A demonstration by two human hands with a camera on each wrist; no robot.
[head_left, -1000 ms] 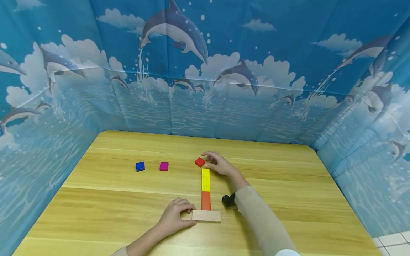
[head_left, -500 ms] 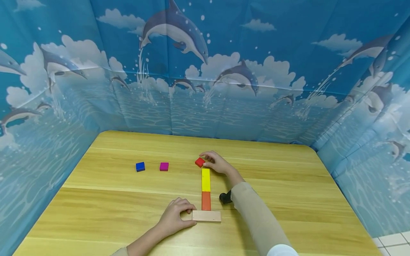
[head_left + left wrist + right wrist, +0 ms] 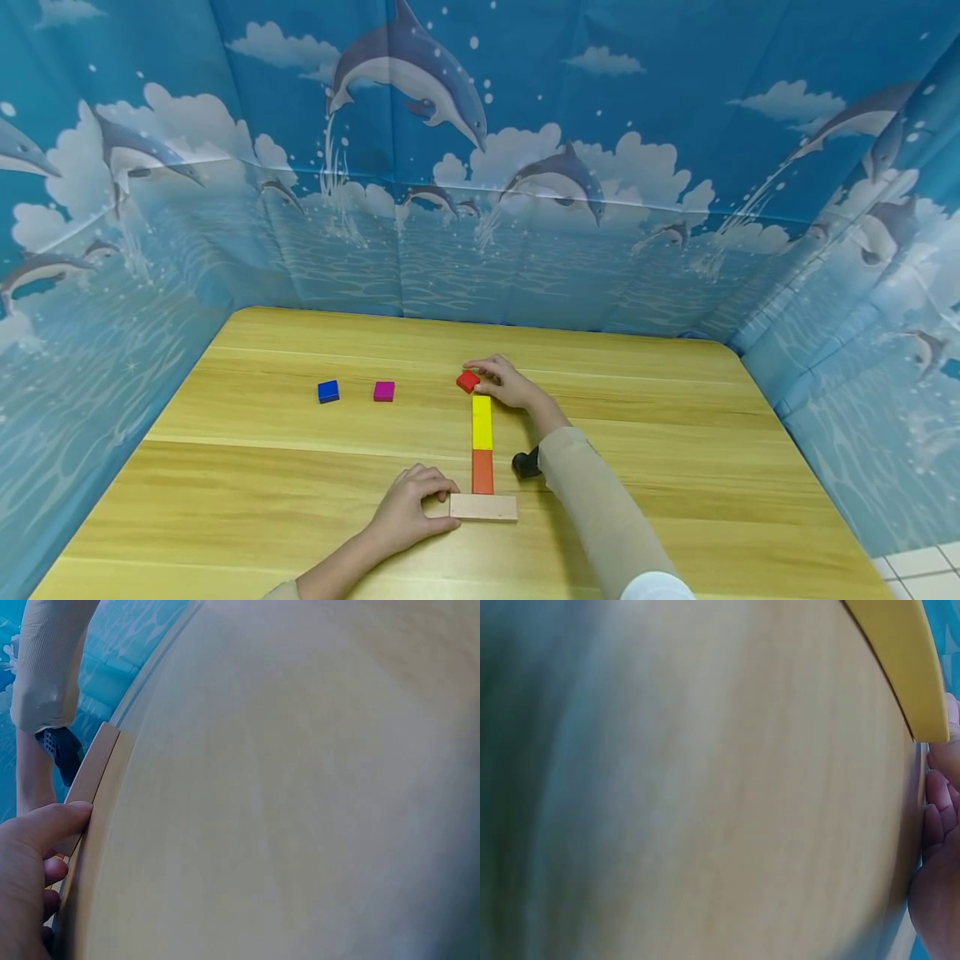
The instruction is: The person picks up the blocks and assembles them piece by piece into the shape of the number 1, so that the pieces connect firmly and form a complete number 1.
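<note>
A plain wooden block (image 3: 483,507) lies crosswise near the front of the table, and my left hand (image 3: 405,510) holds its left end between thumb and fingers. The left wrist view shows the thumb pressed along that same wooden block (image 3: 97,761). From the block's far side an orange-red block (image 3: 483,472) and a yellow block (image 3: 482,422) run away in a line. Just past the yellow one, a small red square block (image 3: 468,382) sits turned cornerwise, pinched by the thumb and index finger of my right hand (image 3: 510,385). In the right wrist view the yellow block (image 3: 907,671) hides some fingers.
A magenta square block (image 3: 384,392) and a blue square block (image 3: 328,392) lie to the left on the wood-grain table (image 3: 247,492). A black device (image 3: 527,464) is on the right wrist. A dolphin-print curtain (image 3: 450,267) encloses the table's back and sides.
My right hand has moved slightly left, its thumb and index finger closing in on the red square block. The left hand and the line of blocks have stayed put.
</note>
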